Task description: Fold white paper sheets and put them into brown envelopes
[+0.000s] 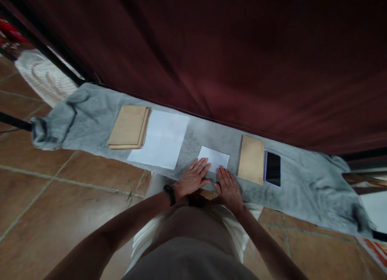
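Observation:
A small white sheet of paper [214,155], which looks folded, lies on the grey cloth in front of me. My left hand [193,177] rests flat on its left near side, fingers stretched out. On its right near side my right hand [229,186] lies with fingers extended and the thumb pointing inward. Both palms face down, and the hands partly cover the paper's near edge. Left of them lies a larger white sheet [165,138], beside a stack of brown envelopes [127,126]. A single brown envelope [251,159] lies to the right of my right hand.
A phone [273,169] with a dark screen lies just right of the single envelope. The grey cloth [305,183] covers a long narrow surface. A dark red curtain [226,62] hangs along its far edge. Brown floor tiles [75,203] show on the near side.

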Tool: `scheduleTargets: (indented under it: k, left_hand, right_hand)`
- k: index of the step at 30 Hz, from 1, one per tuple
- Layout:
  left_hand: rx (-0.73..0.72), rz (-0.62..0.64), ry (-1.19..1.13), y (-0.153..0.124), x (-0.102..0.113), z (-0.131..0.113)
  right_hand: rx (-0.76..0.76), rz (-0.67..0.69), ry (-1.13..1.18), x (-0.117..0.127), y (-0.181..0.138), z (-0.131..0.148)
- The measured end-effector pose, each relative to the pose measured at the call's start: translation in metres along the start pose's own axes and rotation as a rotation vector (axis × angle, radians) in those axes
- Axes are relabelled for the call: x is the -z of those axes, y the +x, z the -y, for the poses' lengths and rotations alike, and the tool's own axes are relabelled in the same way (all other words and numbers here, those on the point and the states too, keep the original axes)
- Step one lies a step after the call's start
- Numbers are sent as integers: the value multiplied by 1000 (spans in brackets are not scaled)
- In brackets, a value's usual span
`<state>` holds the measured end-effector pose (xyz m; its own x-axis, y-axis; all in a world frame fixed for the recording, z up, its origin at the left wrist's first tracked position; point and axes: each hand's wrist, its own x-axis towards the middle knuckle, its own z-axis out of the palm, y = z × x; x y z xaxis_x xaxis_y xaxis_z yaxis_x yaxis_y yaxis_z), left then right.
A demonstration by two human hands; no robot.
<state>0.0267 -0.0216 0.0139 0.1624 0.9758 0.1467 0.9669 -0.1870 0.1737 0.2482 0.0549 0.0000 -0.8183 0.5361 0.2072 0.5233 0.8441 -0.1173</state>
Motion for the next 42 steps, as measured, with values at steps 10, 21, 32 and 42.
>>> scheduleTargets:
  k: [10,21,32,42]
  left_hand:
    - [-56,150,99,25,18,13]
    - [48,-31,-66,33,47,20]
    - [620,-172,-1316,47,52,36]
    - [837,-188,-1426,39,33,30]
  right_hand:
    - [49,58,-61,13,36,-10]
    - [-150,127,96,43,67,-11]
    - [-627,-183,1095,63,85,-36]
    - [-941,-111,1588,32,67,0]
